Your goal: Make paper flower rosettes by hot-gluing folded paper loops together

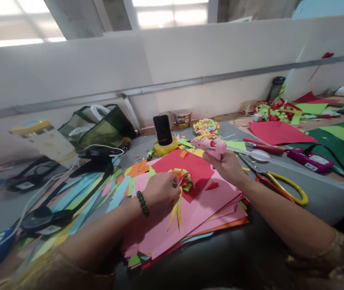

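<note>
My left hand, with a dark green bead bracelet at the wrist, is closed in a pinch at the edge of a multicoloured paper flower. Pointed yellow paper strips hang below those fingers, over the pink sheets. The exact grip is partly hidden by the hand. My right hand is wrapped round a pink hot glue gun, held up to the right of the flower. Its nozzle points left and a long translucent glue stick sticks out of its back. Beneath both hands lie a red sheet and stacked pink paper.
Scissors with red and yellow handles lie right of the paper stack. A phone stands on a yellow tape roll behind it. Cut paper strips and black straps cover the left. A finished paper flower ball sits at the back.
</note>
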`<state>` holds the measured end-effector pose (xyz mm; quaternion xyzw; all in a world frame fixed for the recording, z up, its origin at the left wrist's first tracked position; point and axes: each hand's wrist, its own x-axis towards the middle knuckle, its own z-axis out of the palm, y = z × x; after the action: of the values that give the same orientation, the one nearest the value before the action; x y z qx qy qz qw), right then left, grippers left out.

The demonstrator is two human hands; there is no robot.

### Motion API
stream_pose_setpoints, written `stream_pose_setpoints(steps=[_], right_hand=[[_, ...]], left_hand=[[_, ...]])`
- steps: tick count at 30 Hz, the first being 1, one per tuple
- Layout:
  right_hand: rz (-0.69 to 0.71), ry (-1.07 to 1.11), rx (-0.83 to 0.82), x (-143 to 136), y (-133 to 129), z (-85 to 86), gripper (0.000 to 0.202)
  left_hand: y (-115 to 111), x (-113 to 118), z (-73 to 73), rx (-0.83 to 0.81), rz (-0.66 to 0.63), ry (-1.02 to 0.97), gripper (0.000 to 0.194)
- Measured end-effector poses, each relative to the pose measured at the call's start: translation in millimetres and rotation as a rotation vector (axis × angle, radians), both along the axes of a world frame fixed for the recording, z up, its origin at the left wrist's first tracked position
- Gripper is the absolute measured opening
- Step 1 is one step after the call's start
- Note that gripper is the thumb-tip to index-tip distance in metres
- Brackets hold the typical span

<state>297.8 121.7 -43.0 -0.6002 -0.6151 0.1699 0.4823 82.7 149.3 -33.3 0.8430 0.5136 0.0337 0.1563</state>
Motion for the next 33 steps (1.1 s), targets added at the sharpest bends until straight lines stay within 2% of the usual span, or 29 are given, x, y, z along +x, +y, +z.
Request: stream_pose_setpoints(steps=[3,6,7,8,10,11,13,15,17,20,23,27,33], right_hand=[[-0.006,-0.004,0.021,-0.3,-0.5,-3.1,0.065],[0.001,-0.006,0.060,-0.3,-0.4,-5.2,0.064],[0.014,-0.009,0.059,-0.1,-0.4,-5.4,0.063],[0.030,-0.010,0.051,0.3,-0.4,-5.4,0.062],[0.058,-0.003,0.038,1.0,-1.0,-5.2,0.059],[0.069,0.003,0.037,1.2,-1.5,-5.0,0.058],[0.096,-0.003,0.053,0.8,-3.1,-4.0,0.053],[0.145,-0.033,0.063,-0.7,-5.6,-1.9,0.049],[0.194,-0.079,0.038,-2.8,-9.1,1.7,0.047],[0.223,-0.179,-0.052,-4.7,-15.9,10.5,0.047],[0.310,-0.331,-0.157,-4.2,-21.4,23.0,0.049],[0.424,-0.527,-0.315,-3.9,-20.4,37.1,0.044],[0.337,-0.698,-0.467,-12.5,-6.8,41.1,0.043]], left_hand=[[-0.3,-4.2,6.1,-0.058,0.004,-0.047,0.011],[-11.7,-17.3,18.3,-0.150,-0.032,-0.112,0.009],[-17.1,-23.2,22.7,-0.203,-0.076,-0.131,0.009],[-22.3,-29.2,26.7,-0.304,-0.176,-0.159,0.008],[-28.8,-40.0,30.9,-0.459,-0.376,-0.118,0.033],[-28.9,-44.0,30.4,-0.453,-0.409,-0.121,0.040],[-22.4,-48.7,22.9,-0.292,-0.394,-0.140,0.034],[-10.6,-49.8,7.7,-0.003,-0.346,-0.171,0.033],[0.4,-49.0,-11.5,0.204,-0.393,-0.189,0.037],[6.9,-47.4,-37.1,0.368,-0.506,-0.185,0.034],[4.2,-46.7,-49.3,0.449,-0.553,-0.134,0.029],[0.9,-46.4,-50.1,0.492,-0.576,-0.077,0.024],[1.3,-44.8,-51.2,0.518,-0.559,-0.108,0.019]])
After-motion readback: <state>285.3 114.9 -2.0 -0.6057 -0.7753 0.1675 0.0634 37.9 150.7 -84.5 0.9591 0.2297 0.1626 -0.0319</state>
